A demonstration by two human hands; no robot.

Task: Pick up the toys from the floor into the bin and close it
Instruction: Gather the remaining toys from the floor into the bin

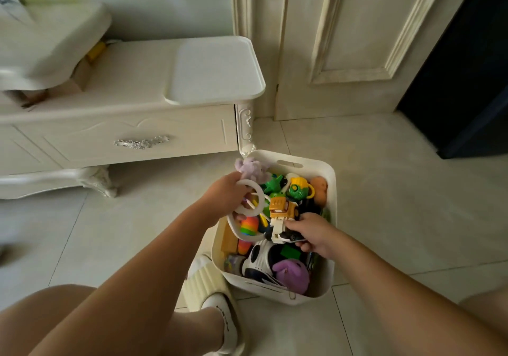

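Both hands over bin (324, 168), lower toys hidden, lid unseen

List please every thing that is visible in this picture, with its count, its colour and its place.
bin: 1, white, open, on the floor by the cabinet leg
lid: 1, white, flat on the cabinet top
toy truck: 1, yellow, in the bin's middle
ring rattle: 1, white, over the bin's left side
plush toy: 1, pale purple, at the bin's far left corner
soft toy: 1, purple, in the bin's near end
green toys: at least 2, in the far end
cabinet: 1, cream, left
door: 1, cream, behind
floor: pale tiles
left hand: holds the ring rattle
right hand: grips a small dark toy car
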